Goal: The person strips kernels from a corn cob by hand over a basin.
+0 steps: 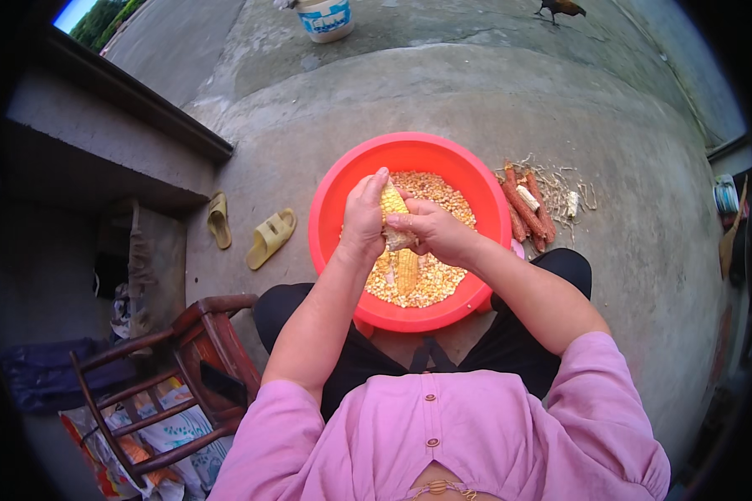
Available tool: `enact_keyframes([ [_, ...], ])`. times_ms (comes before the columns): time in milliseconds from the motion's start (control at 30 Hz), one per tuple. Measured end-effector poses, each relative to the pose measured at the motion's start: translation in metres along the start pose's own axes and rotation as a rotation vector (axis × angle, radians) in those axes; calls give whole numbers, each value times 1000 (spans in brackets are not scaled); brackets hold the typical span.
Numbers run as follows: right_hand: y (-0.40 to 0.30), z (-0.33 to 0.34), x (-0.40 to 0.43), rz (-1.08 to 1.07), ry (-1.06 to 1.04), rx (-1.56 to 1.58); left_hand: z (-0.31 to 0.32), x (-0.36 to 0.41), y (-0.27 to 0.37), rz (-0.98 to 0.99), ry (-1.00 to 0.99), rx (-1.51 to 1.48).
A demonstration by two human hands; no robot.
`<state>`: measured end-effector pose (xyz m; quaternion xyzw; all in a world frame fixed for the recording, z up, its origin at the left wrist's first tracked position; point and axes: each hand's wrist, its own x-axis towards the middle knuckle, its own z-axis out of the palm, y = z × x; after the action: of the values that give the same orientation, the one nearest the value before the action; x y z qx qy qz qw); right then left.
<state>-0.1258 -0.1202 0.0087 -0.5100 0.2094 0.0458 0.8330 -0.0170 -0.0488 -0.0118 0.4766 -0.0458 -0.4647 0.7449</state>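
Both my hands grip one yellow corn cob (pixel 393 201) above a red plastic basin (pixel 357 156). My left hand (pixel 363 213) wraps its left side, thumb pointing up along it. On the right, my right hand (pixel 435 228) presses its thumb across the cob's middle. The cob's lower end looks pale and bare of kernels; the fingers hide part of it. Loose corn kernels (pixel 438 288) cover the basin's bottom. Another corn cob (pixel 407 272), still bearing kernels, lies on them just below my hands.
Stripped reddish cobs (pixel 526 210) and husk strands (pixel 564 181) lie on the concrete right of the basin. Yellow slippers (pixel 271 239) sit to the left. A wooden chair (pixel 216 357) holding a dark phone (pixel 223 383) stands lower left. Farther off are a white bucket (pixel 326 22) and a chicken (pixel 561 7).
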Motion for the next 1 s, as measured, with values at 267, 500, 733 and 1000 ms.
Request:
enact_keyframes([
  [267, 10, -1, 1, 1, 132, 67, 4, -2, -7, 65, -5, 71],
  [500, 14, 3, 8, 0, 207, -111, 0, 6, -9, 190, 105, 574],
  [733, 2, 0, 4, -198, 160, -710, -6, 8, -9, 229, 183, 598],
  [1000, 22, -3, 13, -219, 195, -602, -5, 2, -2, 243, 68, 551],
])
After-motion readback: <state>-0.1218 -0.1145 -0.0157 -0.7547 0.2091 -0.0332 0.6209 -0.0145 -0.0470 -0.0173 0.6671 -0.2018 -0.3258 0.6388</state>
